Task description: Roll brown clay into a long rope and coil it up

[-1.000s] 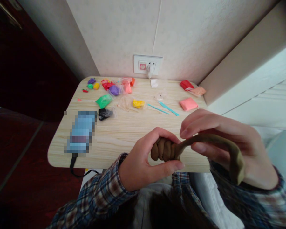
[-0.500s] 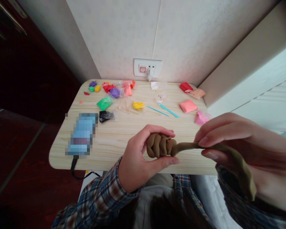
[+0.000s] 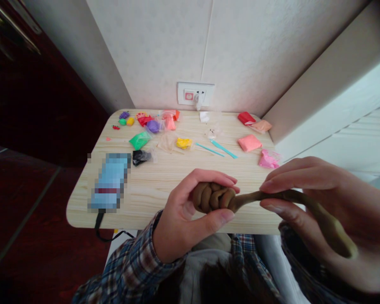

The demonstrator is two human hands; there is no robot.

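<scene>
A lump of brown modelling clay [image 3: 213, 197] with twisted, coiled folds lies in my left hand [image 3: 186, 219], thumb below it and fingers curled over its far side. From its right end runs a long strand of the same clay [image 3: 247, 197]. My right hand [image 3: 316, 198] pinches this strand between thumb and fingertips. Beyond the pinch the strand's thicker tail [image 3: 338, 232] droops across the right palm. Both hands hold the clay above the front edge of the table [image 3: 164, 190].
Bags of coloured clay lie about the table: green [image 3: 139, 140], black [image 3: 141, 157], yellow [image 3: 184, 143], salmon [image 3: 250, 143] and pink [image 3: 268, 158]. Blue tools [image 3: 223, 148] sit mid-table. A blurred-out phone [image 3: 110, 181] with a black cable [image 3: 98, 221] is at left. Small clay fruits [image 3: 124, 115] stand at back left.
The lump has turned slightly in my left hand. The strand's tail reaches further right and lies smoother over my right palm. The right-hand pinch remains on the strand.
</scene>
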